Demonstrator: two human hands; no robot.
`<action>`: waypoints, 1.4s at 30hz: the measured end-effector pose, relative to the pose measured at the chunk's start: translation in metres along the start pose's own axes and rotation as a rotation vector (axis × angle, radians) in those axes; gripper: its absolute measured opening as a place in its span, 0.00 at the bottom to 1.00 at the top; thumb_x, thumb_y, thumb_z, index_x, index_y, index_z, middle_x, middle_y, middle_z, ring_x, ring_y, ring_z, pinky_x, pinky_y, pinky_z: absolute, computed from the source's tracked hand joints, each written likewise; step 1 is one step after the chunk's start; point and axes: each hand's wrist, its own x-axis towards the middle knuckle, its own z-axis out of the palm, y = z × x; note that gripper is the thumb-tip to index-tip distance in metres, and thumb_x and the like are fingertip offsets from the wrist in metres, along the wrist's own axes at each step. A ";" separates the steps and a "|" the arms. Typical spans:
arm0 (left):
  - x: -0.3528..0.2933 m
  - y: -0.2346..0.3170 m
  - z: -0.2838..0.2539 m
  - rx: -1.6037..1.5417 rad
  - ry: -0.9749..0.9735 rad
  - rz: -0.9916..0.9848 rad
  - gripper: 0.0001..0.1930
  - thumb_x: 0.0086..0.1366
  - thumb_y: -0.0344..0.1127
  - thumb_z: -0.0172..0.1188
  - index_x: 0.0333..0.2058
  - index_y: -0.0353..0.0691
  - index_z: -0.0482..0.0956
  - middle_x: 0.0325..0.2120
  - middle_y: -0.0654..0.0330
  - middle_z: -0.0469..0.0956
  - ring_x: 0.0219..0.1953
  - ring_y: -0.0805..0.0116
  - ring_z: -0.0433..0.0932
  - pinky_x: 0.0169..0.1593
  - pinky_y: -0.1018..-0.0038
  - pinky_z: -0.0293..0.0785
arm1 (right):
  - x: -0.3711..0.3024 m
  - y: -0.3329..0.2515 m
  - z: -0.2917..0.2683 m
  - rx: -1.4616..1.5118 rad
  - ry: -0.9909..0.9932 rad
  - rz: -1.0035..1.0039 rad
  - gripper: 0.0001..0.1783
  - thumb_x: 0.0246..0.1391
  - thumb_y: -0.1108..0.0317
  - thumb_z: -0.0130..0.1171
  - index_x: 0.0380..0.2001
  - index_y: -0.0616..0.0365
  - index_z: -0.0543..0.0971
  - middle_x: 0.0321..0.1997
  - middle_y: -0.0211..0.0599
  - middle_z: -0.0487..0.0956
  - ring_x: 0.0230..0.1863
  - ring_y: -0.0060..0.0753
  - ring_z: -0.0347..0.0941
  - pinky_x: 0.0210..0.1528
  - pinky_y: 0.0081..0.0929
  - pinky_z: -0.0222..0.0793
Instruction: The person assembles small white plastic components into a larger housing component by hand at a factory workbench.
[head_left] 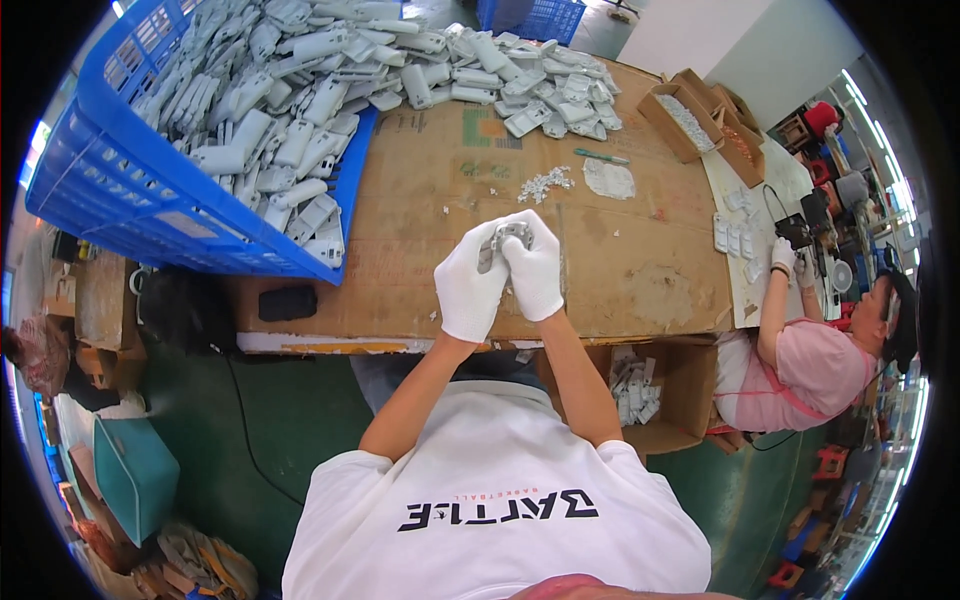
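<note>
Both gloved hands, left hand (470, 283) and right hand (533, 270), pinch one grey plastic part (505, 236) between their fingertips (pressed close together) above the table (640, 270); a blue crate (120, 190) sits beyond-left.

**Bright, even light; strong fisheye bend**

The scene is brightly and evenly lit from overhead. Shadows are soft and short: a faint one lies under the gloved hands (500, 270) on the cardboard-covered tabletop (640, 260), and a darker one under its near edge. The white gloves run close to overexposed. The centre is sharp. Towards the rim, straight edges curve, the blue crate (110, 190) on the left bows, and detail smears into a black circular border.
</note>
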 end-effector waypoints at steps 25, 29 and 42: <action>0.074 -0.036 0.100 0.240 -0.243 0.071 0.25 0.55 0.25 0.60 0.54 0.35 0.76 0.46 0.48 0.82 0.48 0.59 0.83 0.53 0.67 0.76 | 0.002 0.002 -0.073 -0.963 0.297 -0.328 0.22 0.48 0.67 0.65 0.46 0.55 0.71 0.46 0.45 0.74 0.42 0.54 0.77 0.43 0.46 0.76; 0.087 -0.031 0.134 0.016 -0.573 0.009 0.26 0.58 0.31 0.63 0.56 0.31 0.73 0.51 0.48 0.79 0.52 0.59 0.79 0.57 0.69 0.73 | 0.025 0.021 -0.121 -1.070 0.436 -0.117 0.12 0.53 0.65 0.59 0.37 0.57 0.71 0.39 0.47 0.73 0.37 0.57 0.76 0.39 0.50 0.75; 0.258 -0.117 0.145 1.113 -0.172 0.319 0.13 0.57 0.39 0.68 0.37 0.42 0.77 0.36 0.51 0.80 0.40 0.52 0.82 0.42 0.58 0.81 | 0.096 0.026 -0.387 -2.020 0.787 0.275 0.25 0.57 0.46 0.59 0.45 0.56 0.77 0.52 0.46 0.74 0.48 0.46 0.77 0.52 0.42 0.72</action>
